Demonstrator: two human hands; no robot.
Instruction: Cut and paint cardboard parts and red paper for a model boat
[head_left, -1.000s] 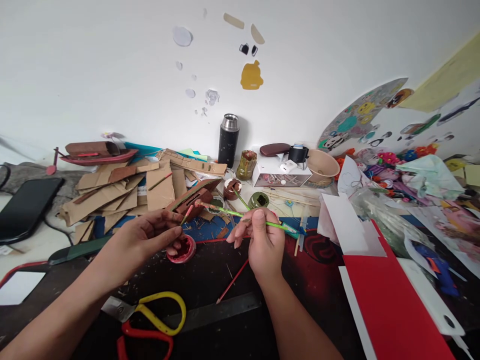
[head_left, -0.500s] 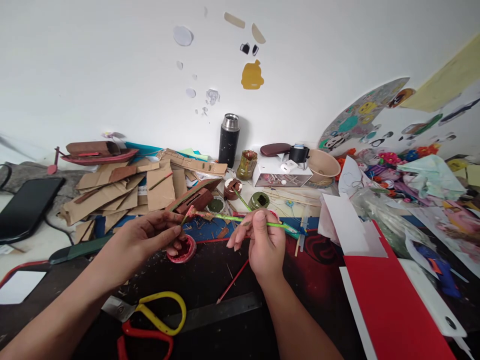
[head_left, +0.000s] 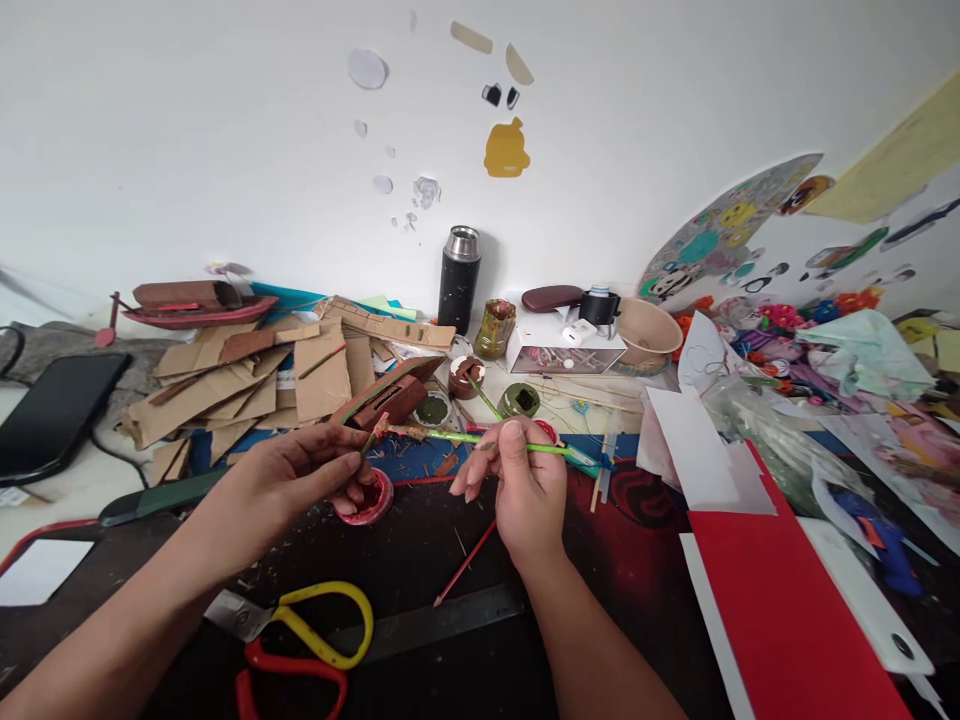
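My right hand (head_left: 525, 480) is closed on a green-handled paintbrush (head_left: 457, 437), which lies nearly level and points left. Its bristle end, smeared with pinkish-red paint, meets a small thin painted piece (head_left: 380, 428). My left hand (head_left: 307, 470) pinches that piece between thumb and fingers; most of it is hidden by the fingers, so I cannot tell its exact kind. Just below the left fingertips stands a jar of red paint (head_left: 373, 500). Red stains show on the left fingers. Behind the brush are a brown paint jar (head_left: 466, 378) with a brush in it and a green paint jar (head_left: 519, 400).
Large scissors (head_left: 322, 630) and a metal ruler (head_left: 442, 622) lie in front, with a red pencil (head_left: 466, 565). Cardboard scraps (head_left: 225, 385), a brown model boat (head_left: 386, 395) and a black flask (head_left: 459, 285) stand behind. Red card (head_left: 780, 610) lies at right.
My right hand has shifted very slightly left with the paintbrush. The left hand and its piece have stayed almost still.
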